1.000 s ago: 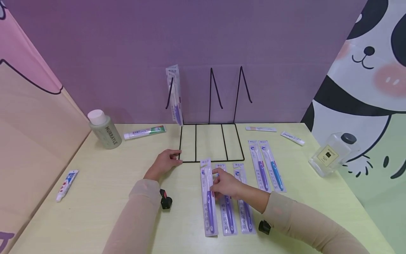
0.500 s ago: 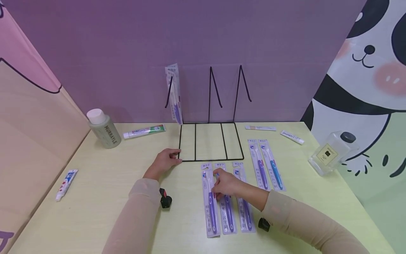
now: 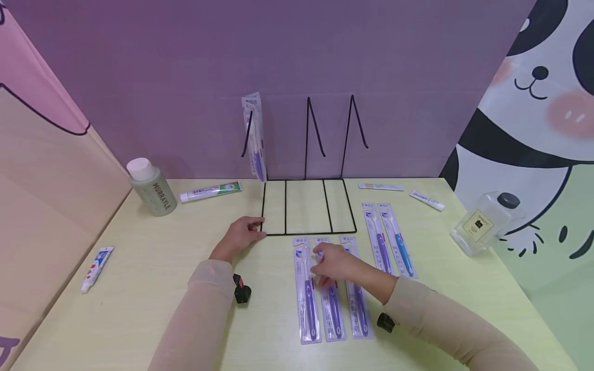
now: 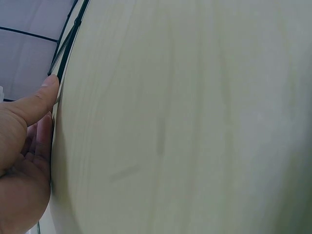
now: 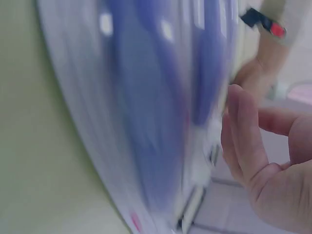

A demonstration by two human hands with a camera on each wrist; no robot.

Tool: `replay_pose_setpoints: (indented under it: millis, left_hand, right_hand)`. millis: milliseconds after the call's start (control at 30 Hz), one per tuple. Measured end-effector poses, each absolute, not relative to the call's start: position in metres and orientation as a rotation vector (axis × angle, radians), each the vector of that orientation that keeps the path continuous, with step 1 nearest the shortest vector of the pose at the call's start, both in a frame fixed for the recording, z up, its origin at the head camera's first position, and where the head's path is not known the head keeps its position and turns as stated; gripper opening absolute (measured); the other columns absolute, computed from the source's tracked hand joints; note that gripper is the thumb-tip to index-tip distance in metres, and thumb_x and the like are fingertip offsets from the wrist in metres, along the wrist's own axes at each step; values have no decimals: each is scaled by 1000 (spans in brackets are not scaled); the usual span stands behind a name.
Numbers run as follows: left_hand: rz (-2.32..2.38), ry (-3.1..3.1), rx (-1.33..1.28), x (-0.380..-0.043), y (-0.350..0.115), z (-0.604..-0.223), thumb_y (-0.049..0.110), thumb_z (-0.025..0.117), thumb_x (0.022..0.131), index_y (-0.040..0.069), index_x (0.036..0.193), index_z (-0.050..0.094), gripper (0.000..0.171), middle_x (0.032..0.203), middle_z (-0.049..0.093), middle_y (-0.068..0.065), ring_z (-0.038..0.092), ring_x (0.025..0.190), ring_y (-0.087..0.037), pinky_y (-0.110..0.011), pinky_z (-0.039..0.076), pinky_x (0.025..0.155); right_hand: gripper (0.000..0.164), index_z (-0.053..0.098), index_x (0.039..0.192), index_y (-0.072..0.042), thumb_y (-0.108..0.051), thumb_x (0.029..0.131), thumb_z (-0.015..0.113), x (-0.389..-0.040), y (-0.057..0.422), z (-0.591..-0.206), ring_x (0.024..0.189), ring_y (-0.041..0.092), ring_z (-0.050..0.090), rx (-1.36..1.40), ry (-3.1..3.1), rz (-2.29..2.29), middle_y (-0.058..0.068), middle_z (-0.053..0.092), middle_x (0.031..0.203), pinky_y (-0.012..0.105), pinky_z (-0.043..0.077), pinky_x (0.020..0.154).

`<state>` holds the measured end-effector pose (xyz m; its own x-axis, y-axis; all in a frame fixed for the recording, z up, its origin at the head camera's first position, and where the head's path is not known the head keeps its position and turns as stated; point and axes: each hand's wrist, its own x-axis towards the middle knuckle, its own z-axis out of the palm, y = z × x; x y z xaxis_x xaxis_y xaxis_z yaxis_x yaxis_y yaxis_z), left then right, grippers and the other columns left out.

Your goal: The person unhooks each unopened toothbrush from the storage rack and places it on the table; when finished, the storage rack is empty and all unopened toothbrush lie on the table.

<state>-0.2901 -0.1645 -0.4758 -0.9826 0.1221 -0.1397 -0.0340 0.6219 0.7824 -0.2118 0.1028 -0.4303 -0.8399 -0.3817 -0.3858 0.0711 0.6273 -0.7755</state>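
Observation:
My left hand (image 3: 242, 237) is at the front left corner of a black wire display rack (image 3: 306, 234), pinching the wire between thumb and fingers. In the left wrist view the thumb (image 4: 41, 100) lies against that wire. My right hand (image 3: 336, 264) hovers over the row of packaged toothbrushes, holding nothing, its fingers loosely bent. Just left of its fingertips lies the leftmost toothbrush pack (image 3: 307, 309). The middle toothbrush pack (image 3: 334, 314) and a third toothbrush pack (image 3: 359, 312) are partly hidden under the hand. Another toothbrush pack (image 3: 255, 139) hangs on the rack's left hook.
Two toothbrush packs (image 3: 378, 239) lie farther right, one with a blue handle. Toothpaste tubes (image 3: 211, 191) and a small white tube (image 3: 427, 200) lie around the table. A green-grey bottle (image 3: 155, 190) stands left, a clear bottle (image 3: 484, 224) right. Two bare hooks (image 3: 315, 126) rise behind.
The leftmost toothbrush pack has shifted toward me and now lies flat, level with the others. My right fingers have let go of it and moved slightly right. The left hand stays put.

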Motion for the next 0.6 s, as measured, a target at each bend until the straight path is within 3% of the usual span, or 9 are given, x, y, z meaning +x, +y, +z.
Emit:
replay_pose_setpoints:
  millis: [233, 433, 600]
  left_hand:
    - [1296, 2661, 61, -291, -166, -474, 16, 67, 83, 9, 125, 55, 44, 94, 48, -7, 42, 87, -22, -35, 34, 75]
    - [1294, 2652, 71, -290, -166, -476, 16, 67, 83, 9, 125, 55, 45, 96, 49, -8, 43, 88, -23, -36, 35, 76]
    - [1308, 2644, 39, -290, -165, -476, 17, 68, 82, 11, 124, 56, 44, 96, 48, -7, 42, 87, -22, -35, 35, 75]
  right_hand:
    - [43, 52, 122, -5, -20, 84, 66, -267, 144, -418, 73, 21, 59, -333, 2623, -997, 6, 58, 89, 33, 48, 59]
    - [56, 45, 131, -7, -24, 82, 68, -310, 188, -440, 100, 26, 50, -286, 2701, -1012, 13, 51, 114, 38, 44, 75]
    - [62, 44, 130, -4, -23, 78, 72, -315, 198, -449, 99, 26, 50, -246, 2687, -987, 14, 50, 114, 40, 41, 80]
